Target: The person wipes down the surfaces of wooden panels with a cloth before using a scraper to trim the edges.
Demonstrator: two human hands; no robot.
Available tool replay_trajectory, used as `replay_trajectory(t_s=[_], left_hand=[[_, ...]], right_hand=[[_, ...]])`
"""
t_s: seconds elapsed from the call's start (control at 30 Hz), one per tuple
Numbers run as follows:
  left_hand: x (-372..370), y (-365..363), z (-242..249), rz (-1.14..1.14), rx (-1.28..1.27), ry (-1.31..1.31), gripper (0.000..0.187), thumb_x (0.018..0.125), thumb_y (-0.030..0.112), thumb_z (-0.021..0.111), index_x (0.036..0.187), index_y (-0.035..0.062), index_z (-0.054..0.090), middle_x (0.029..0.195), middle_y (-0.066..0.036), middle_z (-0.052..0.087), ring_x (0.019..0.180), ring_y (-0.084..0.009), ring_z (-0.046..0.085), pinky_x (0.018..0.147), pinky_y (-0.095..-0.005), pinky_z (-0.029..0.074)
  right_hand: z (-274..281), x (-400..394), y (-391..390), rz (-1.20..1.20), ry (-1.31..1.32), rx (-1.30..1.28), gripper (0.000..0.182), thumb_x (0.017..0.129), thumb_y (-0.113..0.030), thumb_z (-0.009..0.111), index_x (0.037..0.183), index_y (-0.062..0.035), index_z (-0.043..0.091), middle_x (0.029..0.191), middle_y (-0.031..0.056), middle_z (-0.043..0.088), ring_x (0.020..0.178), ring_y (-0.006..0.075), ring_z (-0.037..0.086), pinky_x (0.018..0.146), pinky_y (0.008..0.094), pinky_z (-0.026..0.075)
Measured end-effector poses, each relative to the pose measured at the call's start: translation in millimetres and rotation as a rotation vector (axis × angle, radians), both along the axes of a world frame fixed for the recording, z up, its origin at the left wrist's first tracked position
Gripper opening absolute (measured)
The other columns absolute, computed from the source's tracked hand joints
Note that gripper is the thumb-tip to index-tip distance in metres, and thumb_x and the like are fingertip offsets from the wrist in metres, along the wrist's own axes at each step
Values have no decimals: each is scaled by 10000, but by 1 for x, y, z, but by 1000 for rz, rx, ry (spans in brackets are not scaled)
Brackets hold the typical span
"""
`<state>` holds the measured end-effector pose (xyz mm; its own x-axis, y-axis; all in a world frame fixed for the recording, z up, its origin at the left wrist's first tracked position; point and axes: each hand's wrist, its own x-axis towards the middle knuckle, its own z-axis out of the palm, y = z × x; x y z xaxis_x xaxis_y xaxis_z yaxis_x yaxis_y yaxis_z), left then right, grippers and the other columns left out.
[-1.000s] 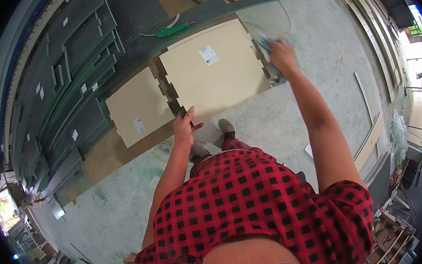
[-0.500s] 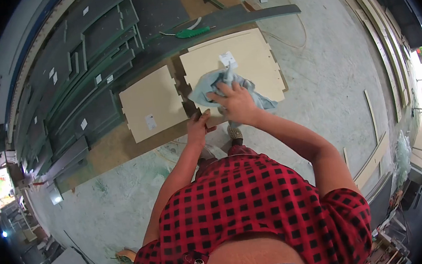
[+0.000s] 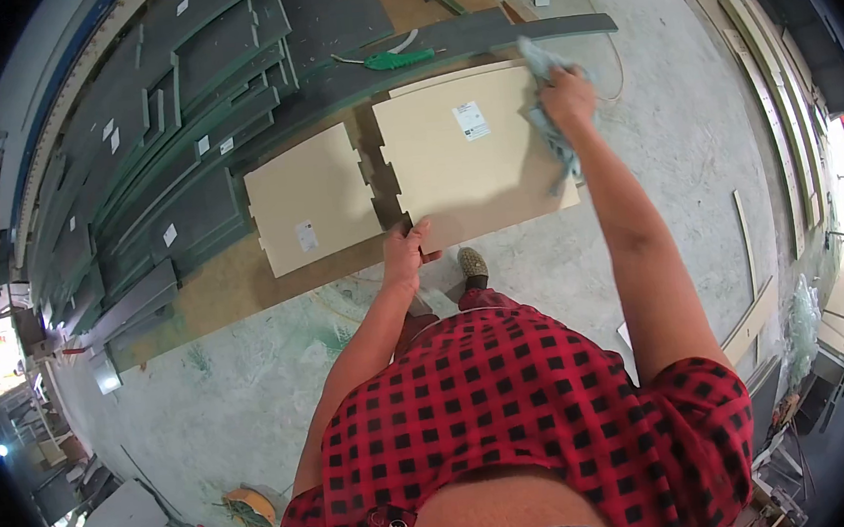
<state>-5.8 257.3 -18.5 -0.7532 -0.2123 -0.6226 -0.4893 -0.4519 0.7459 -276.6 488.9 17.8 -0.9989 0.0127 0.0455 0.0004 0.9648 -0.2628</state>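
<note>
A large cream panel [image 3: 464, 174] with notched edges and a white label lies on the work table. My right hand [image 3: 569, 100] is closed on a light blue cloth [image 3: 553, 130] at the panel's right edge. At the panel's lower left corner, my left hand [image 3: 409, 253] grips the edge, thumb on top. A smaller cream panel [image 3: 311, 198], also labelled, lies to the left across a narrow gap.
Behind the panels lies a green-handled tool [image 3: 399, 60] on a dark strip [image 3: 482, 32]. Dark green panels [image 3: 204, 182] are stacked at the left. Long pale boards [image 3: 763, 83] lie on the floor at the right.
My right hand has moved with the cloth from the middle of the large panel to its upper right edge. My left hand stays at the near corner.
</note>
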Motion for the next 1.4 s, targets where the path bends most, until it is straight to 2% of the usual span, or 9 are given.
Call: replay_trajectory(t_s=[0.17,0.27,0.33,0.43,0.6,0.73,0.87,1.03,1.4], left_hand=[[0,-3,-3,-5,8,-13,273,855,269,644,1047,82,591,925,-30,626,751,-144,630,591,-307,557],[0,-5,-4,-45,23,11,386,863,307,635,1156,77,536,993,-43,627,842,-165,641,616,-313,573],[-2,-7,-1,-59,51,-4,406,865,298,626,1191,83,515,1050,-58,616,876,-179,643,627,-334,579],[0,-5,-2,-30,31,36,417,864,290,621,1203,80,501,1088,-72,600,889,-190,644,640,-361,584],[1,-6,-8,-43,32,9,407,866,277,612,1198,70,499,1081,-68,596,885,-191,646,635,-358,585],[-1,-7,-4,-50,37,20,415,843,271,644,1177,65,507,1049,-57,598,864,-188,644,618,-348,580],[-8,-12,6,-34,-25,18,475,809,273,685,1174,30,505,1063,-63,594,879,-192,629,684,-350,553],[-59,-36,4,-26,-177,146,536,795,278,704,1183,-24,491,1064,-93,595,966,-205,591,870,-336,463],[-150,-66,-15,2,-137,28,643,711,344,784,1092,-108,529,1032,-187,602,884,-244,625,752,-370,527]], right_hand=[[23,54,51,-89,91,-345,354,783,-271,607,1112,-142,637,1153,165,557,984,356,576,861,410,464],[35,121,6,241,254,-391,428,751,-202,649,1170,-126,608,1219,153,534,1002,348,560,859,427,456],[33,163,-34,477,-40,-260,538,735,-197,657,1262,-201,548,1291,130,494,1093,348,505,909,433,435],[8,202,-74,846,218,-111,512,698,-201,630,1201,-295,595,1226,76,508,943,307,521,780,422,446],[-5,154,-34,662,247,-90,481,682,-228,623,1158,-298,619,1224,65,520,912,299,533,775,426,447],[-11,87,58,99,63,-56,425,753,-217,602,1178,-204,595,1189,145,551,968,384,562,813,435,476],[-10,84,148,-225,-243,-142,469,708,-226,624,1164,-116,625,1006,143,648,890,302,638,777,373,490],[-20,130,176,-178,-555,-875,635,699,-72,687,1301,-14,495,937,82,629,791,122,585,745,248,466],[-14,151,120,-185,-1009,-1355,356,828,-215,655,1101,5,589,922,56,644,797,128,604,721,267,486]])
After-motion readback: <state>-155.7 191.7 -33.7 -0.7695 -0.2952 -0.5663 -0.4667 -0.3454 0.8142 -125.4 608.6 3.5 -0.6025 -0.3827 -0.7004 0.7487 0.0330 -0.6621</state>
